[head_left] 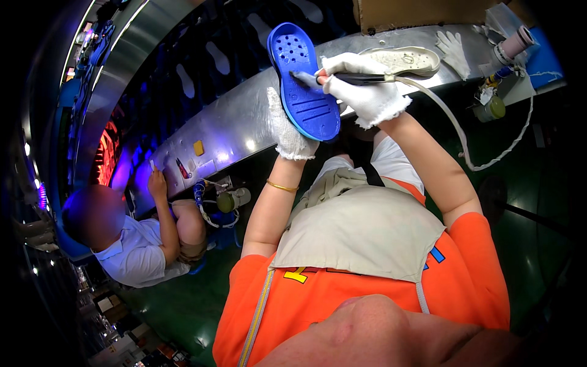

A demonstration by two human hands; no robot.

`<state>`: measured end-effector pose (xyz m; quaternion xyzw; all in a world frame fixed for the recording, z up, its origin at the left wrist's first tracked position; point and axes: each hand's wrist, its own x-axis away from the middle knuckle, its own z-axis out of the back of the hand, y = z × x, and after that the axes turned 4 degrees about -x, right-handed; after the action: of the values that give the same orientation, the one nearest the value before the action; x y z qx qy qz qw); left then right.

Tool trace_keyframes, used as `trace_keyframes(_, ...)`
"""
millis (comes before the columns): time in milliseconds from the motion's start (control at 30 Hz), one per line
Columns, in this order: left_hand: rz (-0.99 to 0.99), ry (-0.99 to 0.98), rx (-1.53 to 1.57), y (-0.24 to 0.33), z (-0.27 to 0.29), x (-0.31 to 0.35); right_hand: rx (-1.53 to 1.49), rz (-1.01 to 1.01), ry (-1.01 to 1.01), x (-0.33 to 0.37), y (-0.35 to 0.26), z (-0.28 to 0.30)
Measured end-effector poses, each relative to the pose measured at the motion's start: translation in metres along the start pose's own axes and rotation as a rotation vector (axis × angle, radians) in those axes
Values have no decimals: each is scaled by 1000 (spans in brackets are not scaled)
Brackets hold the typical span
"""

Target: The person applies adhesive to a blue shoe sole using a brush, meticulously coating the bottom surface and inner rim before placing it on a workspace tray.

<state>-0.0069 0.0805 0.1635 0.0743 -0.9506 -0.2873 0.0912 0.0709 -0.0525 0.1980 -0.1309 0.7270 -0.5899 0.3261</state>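
Observation:
My left hand (pixel 290 136), in a white knit glove, grips a blue shoe sole (pixel 313 117) by its near left edge, the thumb lying along the side. The other fingers are hidden behind the sole. Round holes dot its far end, and grooves cross its near half. My right hand (pixel 370 98), also gloved, is closed around a glue brush (pixel 361 79) with a black handle and a pale hose (pixel 449 113) at its rear. The brush's grey tip touches or hovers just over the middle of the sole; I cannot tell which.
A white sole (pixel 406 60) and a loose white glove (pixel 453 54) lie on the metal bench (pixel 235 131). Dark conveyor slots with sole shapes (pixel 218 58) run behind. A person (pixel 137 244) sits at left near a yellow block (pixel 198 148). A jar (pixel 492 109) hangs at right.

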Motion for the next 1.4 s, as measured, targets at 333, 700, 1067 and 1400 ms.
trace_keyframes(333, 27, -174, 4, -2, 12, -3, -78, 32, 62, -11, 1, 4)
trace_keyframes(700, 75, -392, -41, 4, 15, -9, -76, 124, 162, -32, 15, 14)
trace_keyframes(1067, 47, -108, -205, 28, 2, -13, 294, 495, -196, -39, -7, 32)
trace_keyframes(1400, -127, -118, -408, 95, -33, -17, 452, 549, -286, -32, -54, 46)
